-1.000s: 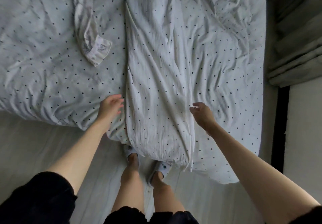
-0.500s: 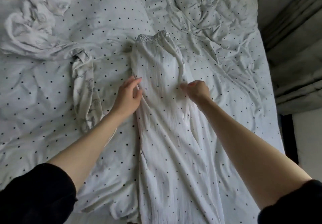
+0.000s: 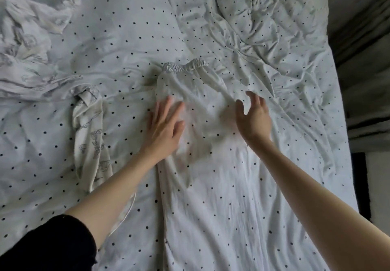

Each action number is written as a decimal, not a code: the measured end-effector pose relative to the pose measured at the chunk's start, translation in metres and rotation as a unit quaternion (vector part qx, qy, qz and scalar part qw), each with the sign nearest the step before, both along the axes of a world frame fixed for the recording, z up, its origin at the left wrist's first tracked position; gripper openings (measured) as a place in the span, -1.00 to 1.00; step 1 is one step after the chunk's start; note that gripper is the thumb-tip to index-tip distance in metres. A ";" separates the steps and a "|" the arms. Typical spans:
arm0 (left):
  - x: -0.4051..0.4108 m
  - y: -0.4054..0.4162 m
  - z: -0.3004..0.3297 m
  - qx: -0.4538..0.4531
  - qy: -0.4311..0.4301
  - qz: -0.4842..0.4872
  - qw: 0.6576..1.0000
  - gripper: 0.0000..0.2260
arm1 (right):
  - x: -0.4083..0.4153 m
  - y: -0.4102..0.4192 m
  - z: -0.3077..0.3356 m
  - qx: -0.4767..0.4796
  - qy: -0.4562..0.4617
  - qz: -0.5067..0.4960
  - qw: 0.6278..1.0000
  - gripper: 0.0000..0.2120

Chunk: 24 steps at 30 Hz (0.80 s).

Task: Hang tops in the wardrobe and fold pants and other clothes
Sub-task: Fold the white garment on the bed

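White dotted pants (image 3: 211, 186) lie lengthwise down the bed, folded leg on leg, with the gathered elastic waistband (image 3: 183, 67) at the far end. My left hand (image 3: 164, 125) presses flat on the left side of the pants just below the waistband, fingers straight. My right hand (image 3: 253, 116) hovers over the right side of the pants with fingers spread and relaxed, holding nothing. A crumpled white printed garment (image 3: 31, 44) lies at the far left, with one long part (image 3: 90, 139) trailing down the bed beside my left arm.
The bed (image 3: 295, 80) wears a white sheet with the same black dots, rumpled at the far right. Grey curtains (image 3: 363, 59) hang along the bed's right side, and a dark strip (image 3: 362, 184) stands by the wall below them.
My left hand slid from the pants' left edge onto the fabric and flattened. My right hand uncurled and lifted with spread fingers. The view moved closer to the waistband.
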State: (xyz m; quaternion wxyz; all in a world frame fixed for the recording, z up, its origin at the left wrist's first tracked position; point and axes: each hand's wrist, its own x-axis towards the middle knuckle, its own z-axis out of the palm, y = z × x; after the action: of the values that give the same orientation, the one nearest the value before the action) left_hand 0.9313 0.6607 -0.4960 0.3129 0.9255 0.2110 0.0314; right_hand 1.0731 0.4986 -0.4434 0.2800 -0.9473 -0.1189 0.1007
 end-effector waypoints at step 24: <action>0.115 0.110 0.043 -0.495 -0.032 0.270 0.825 -0.71 | 0.005 0.052 -0.038 -0.145 -0.041 0.380 0.912 -0.46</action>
State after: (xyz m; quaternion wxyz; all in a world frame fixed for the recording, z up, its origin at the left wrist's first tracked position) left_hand 1.0462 0.7704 -0.4526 0.7146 0.5511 0.4294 0.0355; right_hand 1.0783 0.5507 -0.4818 0.0754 -0.8638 -0.4659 0.1766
